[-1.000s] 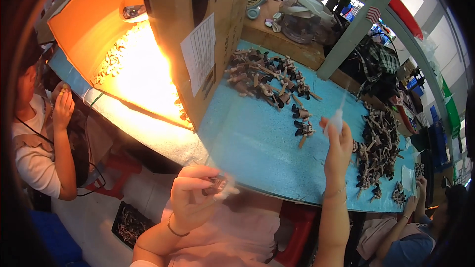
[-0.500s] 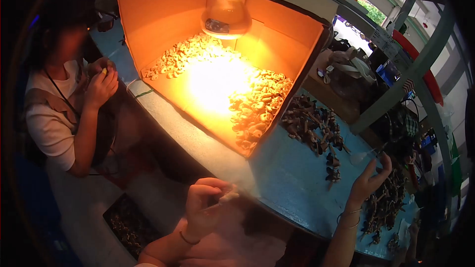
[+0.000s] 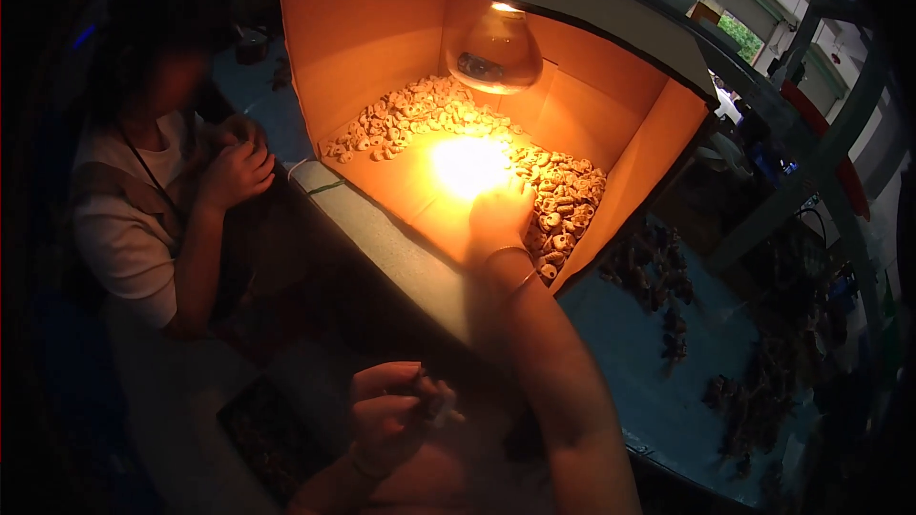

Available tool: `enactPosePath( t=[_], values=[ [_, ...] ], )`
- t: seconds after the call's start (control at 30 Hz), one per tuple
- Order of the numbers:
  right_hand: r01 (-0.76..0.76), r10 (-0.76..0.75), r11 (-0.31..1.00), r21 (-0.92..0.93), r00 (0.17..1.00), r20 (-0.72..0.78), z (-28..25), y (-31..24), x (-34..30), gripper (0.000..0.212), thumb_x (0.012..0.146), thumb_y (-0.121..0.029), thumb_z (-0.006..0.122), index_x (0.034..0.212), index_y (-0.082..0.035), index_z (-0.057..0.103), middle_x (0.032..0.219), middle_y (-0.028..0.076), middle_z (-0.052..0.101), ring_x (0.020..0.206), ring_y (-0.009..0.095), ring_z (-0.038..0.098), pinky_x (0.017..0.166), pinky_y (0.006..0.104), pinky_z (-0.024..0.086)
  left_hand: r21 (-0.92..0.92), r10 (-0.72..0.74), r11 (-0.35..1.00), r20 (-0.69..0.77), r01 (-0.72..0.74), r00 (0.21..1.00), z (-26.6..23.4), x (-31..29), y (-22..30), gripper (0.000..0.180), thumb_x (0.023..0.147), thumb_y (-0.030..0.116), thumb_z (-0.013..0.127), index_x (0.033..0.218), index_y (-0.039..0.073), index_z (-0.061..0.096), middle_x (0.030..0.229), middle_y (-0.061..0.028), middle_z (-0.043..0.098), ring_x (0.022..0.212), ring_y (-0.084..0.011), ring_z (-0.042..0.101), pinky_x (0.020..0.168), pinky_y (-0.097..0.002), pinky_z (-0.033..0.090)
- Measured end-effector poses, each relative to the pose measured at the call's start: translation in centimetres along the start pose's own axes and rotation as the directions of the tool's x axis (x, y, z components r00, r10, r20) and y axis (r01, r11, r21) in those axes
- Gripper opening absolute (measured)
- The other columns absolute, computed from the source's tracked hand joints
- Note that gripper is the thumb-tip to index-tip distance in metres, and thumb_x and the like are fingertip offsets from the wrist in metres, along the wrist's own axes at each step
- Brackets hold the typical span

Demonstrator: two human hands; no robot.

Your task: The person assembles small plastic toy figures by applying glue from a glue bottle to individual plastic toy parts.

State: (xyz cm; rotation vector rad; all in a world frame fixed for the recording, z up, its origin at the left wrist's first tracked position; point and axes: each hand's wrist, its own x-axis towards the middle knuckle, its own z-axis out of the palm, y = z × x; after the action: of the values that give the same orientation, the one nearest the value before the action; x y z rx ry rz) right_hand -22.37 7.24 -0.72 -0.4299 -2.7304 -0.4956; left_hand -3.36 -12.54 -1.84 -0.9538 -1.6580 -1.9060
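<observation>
My left hand (image 3: 384,420) is closed in front of the table, pinching a small pale, knobbly piece (image 3: 442,404) with a dark part at its top; its exact kind is too dim to tell. My right arm stretches into an open cardboard box (image 3: 372,200). Inside it, my right hand (image 3: 502,217) is at the near edge of a heap of small, pale, rounded pieces (image 3: 570,193), several with a dark hole. Glare washes out its fingers, so their grip is hidden. A glowing bulb (image 3: 496,52) hangs above the heap.
To the left, a co-worker (image 3: 143,229) holds both hands together at chest height. Dark clusters of small parts (image 3: 658,267) lie on the blue tabletop (image 3: 620,353) right of the box. A dark tray (image 3: 272,434) with small parts sits low at the left. Green metal posts (image 3: 811,172) stand at the right.
My right hand has swung left from above the dark clusters into the lit box. My left hand stays low, still pinching the small piece. The picture has darkened and the view has shifted slightly.
</observation>
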Motion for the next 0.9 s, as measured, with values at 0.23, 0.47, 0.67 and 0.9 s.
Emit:
enactPosePath(
  t=[0.23,0.47,0.67,0.9],
  values=[
    [0.099,-0.098,0.995,-0.016,0.994,0.038,0.8,-0.1,0.7,0.019,0.079,-0.017,0.051,0.078,-0.013,0.07,0.087,0.005,0.063,0.09,0.022,0.052,0.077,0.0367,0.035,-0.077,-0.036,0.996,-0.034,0.034,0.999,-1.3,0.2,-1.4,0.039,0.074,-0.007,0.067,0.101,0.008,0.043,0.113,-0.0185,0.044,0.087,-0.0154,0.057,0.077,-0.0315,0.054],
    [0.1,-0.094,0.995,0.009,0.959,-0.267,1.6,-0.4,0.1,0.017,0.076,-0.015,0.053,0.07,-0.012,0.069,0.075,0.006,0.065,0.076,0.022,0.061,0.073,0.0394,0.04,-0.128,-0.079,0.988,0.023,0.081,0.997,-1.9,-0.7,-1.5,0.027,0.083,0.003,0.062,0.101,0.003,0.042,0.114,-0.0198,0.043,0.09,-0.0168,0.058,0.074,-0.0339,0.057],
    [0.128,-0.127,0.992,0.004,0.987,-0.097,0.0,0.4,-0.5,0.018,0.077,-0.016,0.052,0.07,-0.011,0.068,0.073,0.005,0.064,0.078,0.022,0.057,0.075,0.0388,0.037,-0.148,-0.018,0.989,0.023,0.021,1.0,-1.1,0.2,-1.0,0.025,0.083,0.002,0.061,0.1,0.003,0.043,0.113,-0.0201,0.045,0.091,-0.0184,0.059,0.073,-0.0342,0.057],
    [0.331,-0.158,0.806,0.49,0.919,-0.36,-3.8,-0.1,-5.5,0.001,0.078,-0.007,0.052,0.078,-0.006,0.053,0.071,0.011,0.056,0.068,0.029,0.056,0.061,0.0379,0.043,-0.158,-0.09,0.984,-0.006,0.088,0.996,-0.5,0.0,-0.9,0.026,0.083,0.001,0.062,0.102,0.003,0.044,0.113,-0.0202,0.046,0.091,-0.0189,0.06,0.078,-0.033,0.055]
  ],
)
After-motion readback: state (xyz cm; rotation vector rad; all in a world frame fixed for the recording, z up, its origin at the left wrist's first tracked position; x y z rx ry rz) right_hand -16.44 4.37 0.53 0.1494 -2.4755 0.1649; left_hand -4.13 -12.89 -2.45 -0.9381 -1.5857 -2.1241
